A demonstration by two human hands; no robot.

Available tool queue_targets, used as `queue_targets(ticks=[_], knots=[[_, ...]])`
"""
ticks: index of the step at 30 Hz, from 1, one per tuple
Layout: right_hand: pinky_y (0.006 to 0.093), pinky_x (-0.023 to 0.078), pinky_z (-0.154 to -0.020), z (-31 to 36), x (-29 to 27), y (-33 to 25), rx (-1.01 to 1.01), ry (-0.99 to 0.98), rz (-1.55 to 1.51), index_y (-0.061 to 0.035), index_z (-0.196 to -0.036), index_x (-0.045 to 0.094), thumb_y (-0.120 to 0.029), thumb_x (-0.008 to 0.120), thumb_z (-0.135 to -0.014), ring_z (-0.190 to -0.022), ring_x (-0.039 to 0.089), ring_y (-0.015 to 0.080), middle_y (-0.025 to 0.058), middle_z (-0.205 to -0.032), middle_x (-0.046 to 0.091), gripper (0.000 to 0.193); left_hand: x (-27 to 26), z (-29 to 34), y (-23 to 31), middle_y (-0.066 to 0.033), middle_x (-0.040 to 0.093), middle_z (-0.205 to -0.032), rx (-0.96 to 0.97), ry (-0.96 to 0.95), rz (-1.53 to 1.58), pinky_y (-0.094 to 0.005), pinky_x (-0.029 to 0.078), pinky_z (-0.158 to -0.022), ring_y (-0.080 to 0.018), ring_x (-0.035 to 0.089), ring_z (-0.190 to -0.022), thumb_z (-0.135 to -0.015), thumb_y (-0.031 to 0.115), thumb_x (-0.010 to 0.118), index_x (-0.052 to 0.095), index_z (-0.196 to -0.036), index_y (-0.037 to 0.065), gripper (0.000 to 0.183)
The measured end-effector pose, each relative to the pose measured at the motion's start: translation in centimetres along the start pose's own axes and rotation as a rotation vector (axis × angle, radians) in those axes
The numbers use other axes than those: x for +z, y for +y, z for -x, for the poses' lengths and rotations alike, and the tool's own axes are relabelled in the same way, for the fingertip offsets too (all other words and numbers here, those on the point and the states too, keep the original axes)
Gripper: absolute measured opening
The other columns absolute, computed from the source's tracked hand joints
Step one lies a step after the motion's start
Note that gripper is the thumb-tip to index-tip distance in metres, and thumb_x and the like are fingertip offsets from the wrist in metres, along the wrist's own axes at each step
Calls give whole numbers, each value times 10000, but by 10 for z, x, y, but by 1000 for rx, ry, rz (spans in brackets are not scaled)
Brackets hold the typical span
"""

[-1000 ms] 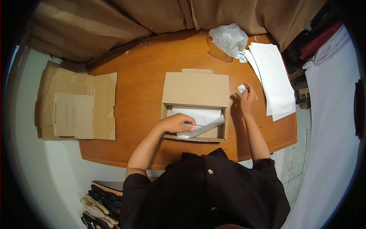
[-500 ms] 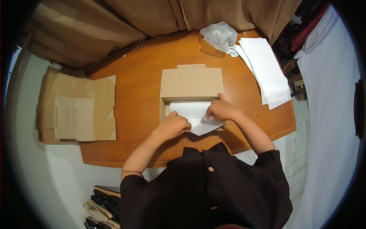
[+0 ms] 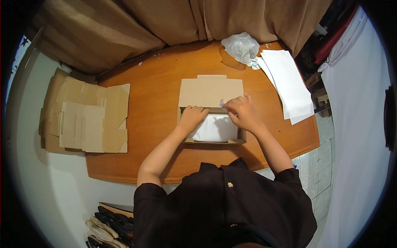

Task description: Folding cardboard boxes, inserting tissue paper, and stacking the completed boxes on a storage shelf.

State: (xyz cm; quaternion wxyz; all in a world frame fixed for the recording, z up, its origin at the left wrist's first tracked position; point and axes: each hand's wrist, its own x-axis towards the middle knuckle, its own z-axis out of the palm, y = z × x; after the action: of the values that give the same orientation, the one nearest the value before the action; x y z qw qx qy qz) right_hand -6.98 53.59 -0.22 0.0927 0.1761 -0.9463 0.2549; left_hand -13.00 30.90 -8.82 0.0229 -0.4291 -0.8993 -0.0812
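Observation:
An open brown cardboard box (image 3: pixel 188 141) lies in front of me, its lid (image 3: pixel 211 91) folded back away from me. White paper (image 3: pixel 215 129) lies folded over inside it, hiding whatever is underneath. My left hand (image 3: pixel 193 118) rests on the paper's far left part, fingers laid across it by the back wall. Over the far right of the box, my right hand (image 3: pixel 244 112) pinches a small pale piece (image 3: pixel 222 103), partly bluish, like a sticker; its exact kind is too small to make out.
Flattened cardboard boxes (image 3: pixel 93 124) are stacked at the table's left end. On the right lie white paper sheets (image 3: pixel 287 84), with a crumpled clear plastic bag (image 3: pixel 240 47) beside them at the back. Shoes (image 3: pixel 109 227) sit low at the left. A brown curtain (image 3: pixel 165 18) hangs behind the table.
The paper's near flap has been folded over into the box. My left hand has moved farther from me onto it. My right hand has risen off the paper with a small pale piece.

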Motion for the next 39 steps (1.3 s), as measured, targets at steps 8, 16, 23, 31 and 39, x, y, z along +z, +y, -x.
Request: queue_targets(ticks=[8,16,23,31,39], knots=[[619,232,-943,23,70,2,-89,-198,75,-150,-934,649,-129,582,-760,-1184,410,248,95,-1195,513,187,-13,14,-1,-26,617,-924,0,122,6,-371,412,-712,-214,591,-854,-733,191,669,587,-1020,141,303],[551,228,-983,-12,72,61,600,406,-166,-137,-1344,325,-269,590,-774,-1214,371,345,203,-1311,388,642,-47,83,21,-99,593,-989,-314,534,238,-376,384,-848,-271,543,-961,-788,166,639,587,-1091,92,317],[336,383,-869,-4,44,84,950,398,-1008,-51,-1369,259,-295,584,-802,-1021,478,199,177,-1179,489,697,-21,134,29,-151,522,-1129,-513,516,267,-397,363,-920,-315,484,-1056,-806,178,632,537,-1152,56,379],[287,366,-885,37,27,36,550,626,-1057,-26,-1256,424,-303,579,-850,-1024,474,165,106,-1106,507,515,-31,128,15,-177,429,-1247,-488,705,249,-446,303,-994,-339,402,-1158,-842,248,590,417,-1263,28,506],[415,235,-1057,92,79,-18,486,690,-777,-21,-1380,201,-240,821,-610,-1275,302,314,217,-1341,318,1012,-6,87,33,-184,328,-1353,-420,788,620,-493,174,-1068,-362,282,-1290,-727,545,664,188,-1382,30,959]])
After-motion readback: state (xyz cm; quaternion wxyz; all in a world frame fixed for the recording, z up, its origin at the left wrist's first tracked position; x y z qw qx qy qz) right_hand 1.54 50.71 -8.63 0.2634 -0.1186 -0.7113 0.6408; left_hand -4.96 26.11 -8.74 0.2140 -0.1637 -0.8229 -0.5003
